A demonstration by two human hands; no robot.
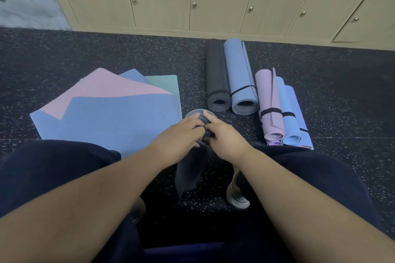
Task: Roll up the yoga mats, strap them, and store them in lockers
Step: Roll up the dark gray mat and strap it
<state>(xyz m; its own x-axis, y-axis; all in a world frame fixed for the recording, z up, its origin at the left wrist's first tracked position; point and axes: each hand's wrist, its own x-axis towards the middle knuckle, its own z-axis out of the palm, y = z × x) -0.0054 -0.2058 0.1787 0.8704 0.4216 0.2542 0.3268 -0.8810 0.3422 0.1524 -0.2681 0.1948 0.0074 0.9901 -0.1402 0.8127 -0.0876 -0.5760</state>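
Observation:
A dark grey rolled mat (193, 163) is held between my knees, pointing away from me, its far round end just past my fingers. My left hand (181, 136) and my right hand (224, 136) both grip the roll near that far end, fingers curled over it and meeting in the middle. To the right lie rolled mats on the floor: a black one (217, 77), a blue one (240, 74) with a thin black strap, a lilac one (269, 100) and a light blue one (289, 113), the last two with black straps. Flat mats (111, 111) in blue, pink and green are stacked on the left.
A row of beige lockers (218, 2) numbered 45 to 49 stands shut along the far side. The floor (106, 51) is black speckled rubber. My legs in dark trousers and my shoes (237, 194) fill the lower view.

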